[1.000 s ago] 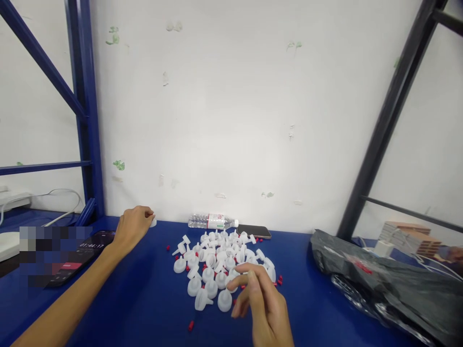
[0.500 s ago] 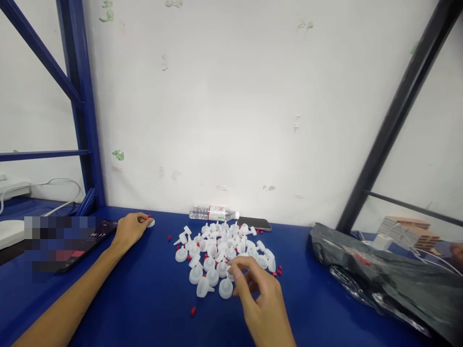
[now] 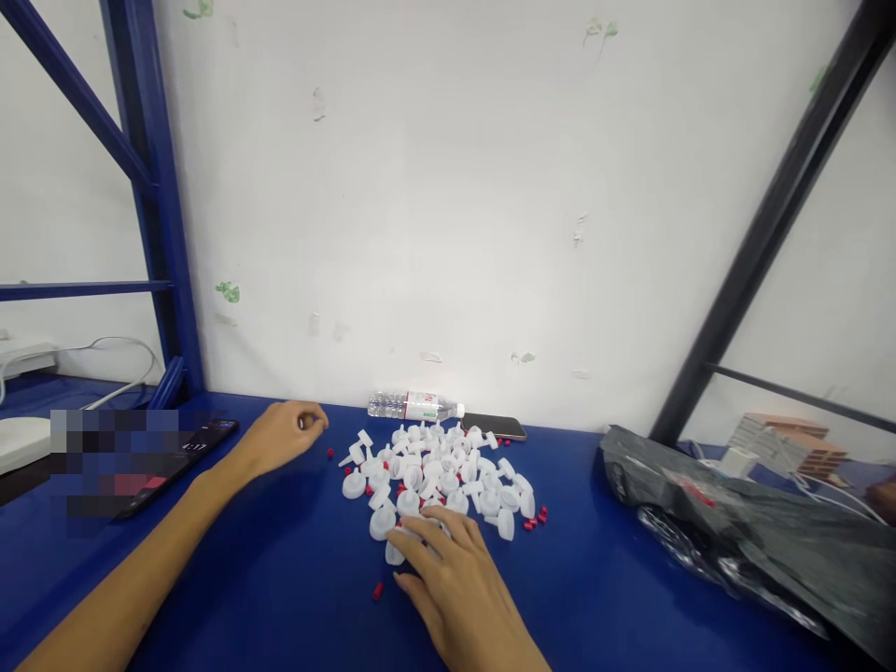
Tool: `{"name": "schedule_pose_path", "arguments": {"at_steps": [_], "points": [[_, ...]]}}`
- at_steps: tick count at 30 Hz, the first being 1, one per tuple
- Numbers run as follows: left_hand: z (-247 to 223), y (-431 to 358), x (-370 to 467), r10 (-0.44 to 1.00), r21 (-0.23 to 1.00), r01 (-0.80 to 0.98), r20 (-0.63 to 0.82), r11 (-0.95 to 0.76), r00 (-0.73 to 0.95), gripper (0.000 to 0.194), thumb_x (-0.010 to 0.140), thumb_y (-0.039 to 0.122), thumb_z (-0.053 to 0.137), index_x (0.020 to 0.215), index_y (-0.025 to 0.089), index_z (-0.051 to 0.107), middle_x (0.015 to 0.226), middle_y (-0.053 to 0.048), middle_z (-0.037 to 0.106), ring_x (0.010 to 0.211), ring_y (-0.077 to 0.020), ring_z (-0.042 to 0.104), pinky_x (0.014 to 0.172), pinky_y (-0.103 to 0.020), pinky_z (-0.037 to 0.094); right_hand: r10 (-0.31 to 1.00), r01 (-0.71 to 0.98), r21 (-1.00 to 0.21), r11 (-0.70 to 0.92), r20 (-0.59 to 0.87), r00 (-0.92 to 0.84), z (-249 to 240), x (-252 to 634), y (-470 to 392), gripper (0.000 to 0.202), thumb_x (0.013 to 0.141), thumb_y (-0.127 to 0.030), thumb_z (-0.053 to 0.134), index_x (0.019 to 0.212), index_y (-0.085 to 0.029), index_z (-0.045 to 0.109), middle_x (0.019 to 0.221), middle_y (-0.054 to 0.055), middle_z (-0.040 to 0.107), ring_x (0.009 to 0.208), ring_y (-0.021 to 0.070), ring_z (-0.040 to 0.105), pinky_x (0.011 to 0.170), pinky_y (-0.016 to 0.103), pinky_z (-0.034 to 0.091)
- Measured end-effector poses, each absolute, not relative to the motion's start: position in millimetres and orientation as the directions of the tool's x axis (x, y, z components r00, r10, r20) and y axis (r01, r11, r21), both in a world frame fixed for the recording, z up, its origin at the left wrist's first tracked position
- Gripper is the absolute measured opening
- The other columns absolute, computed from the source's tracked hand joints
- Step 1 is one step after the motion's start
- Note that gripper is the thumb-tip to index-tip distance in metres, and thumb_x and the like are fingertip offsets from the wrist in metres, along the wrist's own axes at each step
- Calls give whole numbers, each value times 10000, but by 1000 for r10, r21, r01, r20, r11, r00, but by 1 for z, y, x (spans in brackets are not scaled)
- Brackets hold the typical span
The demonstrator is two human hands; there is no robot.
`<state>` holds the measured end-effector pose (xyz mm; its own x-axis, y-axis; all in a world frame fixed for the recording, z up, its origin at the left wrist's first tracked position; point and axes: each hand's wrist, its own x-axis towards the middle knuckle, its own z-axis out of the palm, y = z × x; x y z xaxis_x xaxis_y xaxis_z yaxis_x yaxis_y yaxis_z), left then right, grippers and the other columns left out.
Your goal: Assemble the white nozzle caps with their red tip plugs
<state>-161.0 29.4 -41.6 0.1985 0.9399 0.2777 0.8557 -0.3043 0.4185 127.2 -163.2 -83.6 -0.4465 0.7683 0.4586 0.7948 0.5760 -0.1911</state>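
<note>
On the blue worktop [image 3: 280, 579], lower centre of the frame, the right hand [image 3: 458, 583] lies flat over the near edge of a heap of white caps [image 3: 434, 471], fingers spread and clamped on nothing. Left of the heap, the left hand [image 3: 284, 434] is curled, fingers together; whether they hold anything cannot be told. Red plugs [image 3: 378, 590] lie scattered about the heap. The caps look light, stiff and smooth, likely to skid; the round flange seems the surest pinch point. A bottle [image 3: 414, 406] and phone [image 3: 494, 427] lie by the wall, a black bag [image 3: 735, 532] at right.
</note>
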Motion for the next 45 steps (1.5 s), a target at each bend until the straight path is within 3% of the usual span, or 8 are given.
{"name": "schedule_pose_path", "arguments": {"at_steps": [5, 11, 16, 20, 28, 34, 39, 45], "points": [[-60, 35, -151, 903, 436, 798, 102, -417, 416, 253, 983, 416, 712, 966, 163, 710, 757, 26, 677, 706, -158, 653, 787, -358, 565, 763, 760, -252, 599, 466, -447, -76, 128, -165, 211, 930, -99, 780, 1050, -253, 700, 1206, -5, 799, 1169, 307, 726, 1057, 529, 550], [-59, 36, -154, 902, 513, 743, 210, -430, 377, 354, 968, 522, 663, 885, 179, 689, 824, -10, 690, 734, -165, 629, 787, -358, 545, 801, 634, -560, 534, 574, -168, -74, 135, -172, 453, 1033, -224, 662, 1454, -377, 593, 1330, 23, 686, 1216, 238, 678, 1043, 379, 552], [-37, 17, -138, 917, 693, 601, 322, -397, 234, 459, 881, 620, 567, 985, 194, 703, 880, -64, 738, 779, -236, 706, 531, -290, 519, 851, 490, -776, 396, 511, 123, -76, 145, -167, 416, 1072, -413, 545, 1474, -350, 629, 1369, 72, 607, 1185, 237, 666, 1024, 368, 561], [-21, -15, -83, 878, 768, 425, 425, -479, 222, 460, 892, 604, 589, 1029, 195, 749, 877, -56, 741, 743, -209, 691, 509, -256, 502, 880, 265, -891, 368, 425, 209, -72, 150, -162, 447, 1021, -507, 610, 1413, -309, 692, 1376, 90, 605, 1197, 238, 669, 953, 320, 602], [-26, -64, 2, 678, 762, 97, 502, -641, 537, 354, 982, 503, 573, 1126, 287, 814, 1078, -70, 731, 799, -174, 675, 545, -230, 530, 842, -81, -899, 431, 368, 394, -54, 162, -159, 467, 801, -503, 883, 1133, -207, 740, 1137, 80, 774, 956, 229, 772, 816, 293, 641], [-37, -64, -4, 713, 781, 103, 497, -616, 495, 258, 906, 459, 741, 1068, 284, 837, 913, -52, 772, 750, -174, 659, 556, -230, 484, 832, -106, -902, 419, 335, 442, -53, 165, -160, 570, 855, -520, 844, 1320, -224, 699, 1330, 102, 756, 1154, 272, 753, 937, 332, 628], [-33, -72, -2, 715, 810, 52, 483, -584, 505, 241, 905, 482, 740, 1004, 294, 854, 964, -65, 777, 796, -187, 685, 565, -238, 482, 840, -65, -904, 423, 364, 401, -52, 159, -162, 546, 821, -539, 861, 1225, -190, 748, 1196, 119, 807, 956, 274, 801, 831, 347, 655], [-33, -78, 1, 734, 836, 10, 476, -549, 485, 188, 867, 424, 769, 940, 279, 863, 935, -71, 783, 770, -184, 688, 563, -232, 482, 855, -73, -899, 432, 382, 349, -56, 161, -161, 497, 850, -534, 845, 1208, -208, 736, 1226, 122, 799, 1055, 291, 793, 913, 370, 645]]}}
